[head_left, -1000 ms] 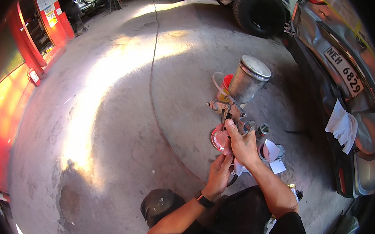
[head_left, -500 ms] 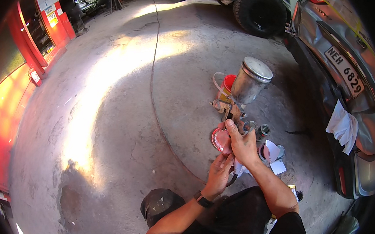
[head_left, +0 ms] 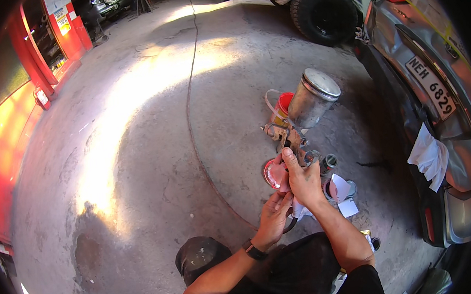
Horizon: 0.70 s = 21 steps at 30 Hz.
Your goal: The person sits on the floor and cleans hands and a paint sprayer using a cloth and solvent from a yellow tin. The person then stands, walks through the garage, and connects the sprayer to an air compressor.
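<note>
My right hand [head_left: 305,181] is wrapped round the handle of what looks like a paint-stained spray gun [head_left: 292,133], thumb pointing away from me. Just below it, the fingers of my left hand [head_left: 273,212] are pinched together near the handle's lower end, where a black air hose [head_left: 291,225] curves in. The exact grip point is hidden by the fingers. Left of the right hand sits a round red-rimmed container [head_left: 275,176] with pink paint in it. A crumpled white cloth or paper [head_left: 301,210] shows under my wrists.
Beyond the gun stand a lidded metal canister [head_left: 311,100] and a red bucket [head_left: 284,103] with a handle. To the right are small cans [head_left: 329,162] and white paper [head_left: 348,208]. A thin hose [head_left: 191,123] crosses the concrete floor. A car bumper [head_left: 430,193] borders the right side.
The whole view has shifted very slightly. Both hands keep the same hold and have hardly moved.
</note>
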Each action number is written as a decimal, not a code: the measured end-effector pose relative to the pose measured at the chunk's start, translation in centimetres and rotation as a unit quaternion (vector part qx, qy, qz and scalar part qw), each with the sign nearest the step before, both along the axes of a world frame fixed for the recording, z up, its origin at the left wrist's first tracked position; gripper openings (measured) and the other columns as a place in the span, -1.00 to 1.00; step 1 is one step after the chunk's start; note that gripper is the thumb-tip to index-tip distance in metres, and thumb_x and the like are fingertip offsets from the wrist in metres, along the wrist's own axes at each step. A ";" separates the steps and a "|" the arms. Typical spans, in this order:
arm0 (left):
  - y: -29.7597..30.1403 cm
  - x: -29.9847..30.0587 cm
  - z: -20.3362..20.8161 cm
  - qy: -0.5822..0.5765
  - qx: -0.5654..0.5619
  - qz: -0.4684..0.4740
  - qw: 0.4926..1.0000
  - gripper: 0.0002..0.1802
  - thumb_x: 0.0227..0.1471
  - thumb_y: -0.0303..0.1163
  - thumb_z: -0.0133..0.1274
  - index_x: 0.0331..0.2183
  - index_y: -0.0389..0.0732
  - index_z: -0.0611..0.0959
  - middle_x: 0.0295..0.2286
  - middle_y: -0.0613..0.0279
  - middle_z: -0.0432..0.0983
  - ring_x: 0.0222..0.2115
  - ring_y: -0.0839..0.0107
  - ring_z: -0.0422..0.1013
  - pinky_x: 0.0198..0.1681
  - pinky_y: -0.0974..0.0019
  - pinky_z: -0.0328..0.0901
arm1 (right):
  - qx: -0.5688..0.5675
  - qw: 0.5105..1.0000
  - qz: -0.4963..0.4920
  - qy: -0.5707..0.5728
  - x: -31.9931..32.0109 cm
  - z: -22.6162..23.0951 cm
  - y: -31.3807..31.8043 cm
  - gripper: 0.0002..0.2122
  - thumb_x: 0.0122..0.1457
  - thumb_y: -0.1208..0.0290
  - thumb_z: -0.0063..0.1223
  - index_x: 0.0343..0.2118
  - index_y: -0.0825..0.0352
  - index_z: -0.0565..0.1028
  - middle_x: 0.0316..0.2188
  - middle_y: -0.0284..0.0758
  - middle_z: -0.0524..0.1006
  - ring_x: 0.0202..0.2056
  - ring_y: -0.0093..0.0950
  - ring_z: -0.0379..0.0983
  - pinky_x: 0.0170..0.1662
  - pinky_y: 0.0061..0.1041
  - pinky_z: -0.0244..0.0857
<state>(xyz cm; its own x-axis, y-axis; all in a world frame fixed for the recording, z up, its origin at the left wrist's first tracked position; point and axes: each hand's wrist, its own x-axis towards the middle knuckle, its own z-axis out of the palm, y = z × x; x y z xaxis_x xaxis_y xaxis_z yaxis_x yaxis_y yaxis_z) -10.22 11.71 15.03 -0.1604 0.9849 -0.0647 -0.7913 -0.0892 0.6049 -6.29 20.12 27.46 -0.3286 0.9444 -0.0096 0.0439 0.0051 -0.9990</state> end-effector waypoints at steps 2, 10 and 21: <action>0.0 0.0 -0.1 0.000 -0.001 0.001 1.000 -0.73 0.31 -0.30 -0.01 -0.04 -0.22 0.54 -0.18 0.39 0.53 -0.19 0.61 0.43 -0.10 0.39 0.34 | 0.001 1.000 0.003 -0.001 0.0 0.1 0.0 -0.61 0.31 0.10 0.05 -0.41 0.43 0.49 -0.70 -0.42 0.40 -0.78 -0.64 0.35 -0.73 -0.64 0.15; -0.1 0.0 -0.3 0.011 0.002 0.015 1.000 -0.73 0.30 -0.29 0.00 -0.03 -0.20 0.54 -0.18 0.41 0.53 -0.21 0.61 0.43 -0.12 0.39 0.35 | 0.008 1.000 0.003 -0.002 -0.2 0.0 -0.1 -0.60 0.31 0.10 0.05 -0.43 0.43 0.49 -0.70 -0.42 0.40 -0.78 -0.64 0.34 -0.73 -0.65 0.14; -0.1 0.1 -0.1 0.014 0.009 0.010 1.000 -0.73 0.31 -0.28 -0.01 -0.04 -0.18 0.54 -0.19 0.43 0.53 -0.22 0.63 0.43 -0.12 0.41 0.34 | -0.004 1.000 0.003 -0.017 0.1 0.1 -0.1 -0.59 0.29 0.07 0.07 -0.36 0.44 0.52 -0.68 -0.44 0.41 -0.75 -0.63 0.39 -0.71 -0.65 0.19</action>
<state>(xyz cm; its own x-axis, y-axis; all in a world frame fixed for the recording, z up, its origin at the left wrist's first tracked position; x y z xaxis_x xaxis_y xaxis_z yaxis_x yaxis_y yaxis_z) -10.13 11.65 14.92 -0.1817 0.9824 -0.0431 -0.7718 -0.1153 0.6253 -6.23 20.05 27.54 -0.3340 0.9422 -0.0276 0.0770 -0.0019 -0.9970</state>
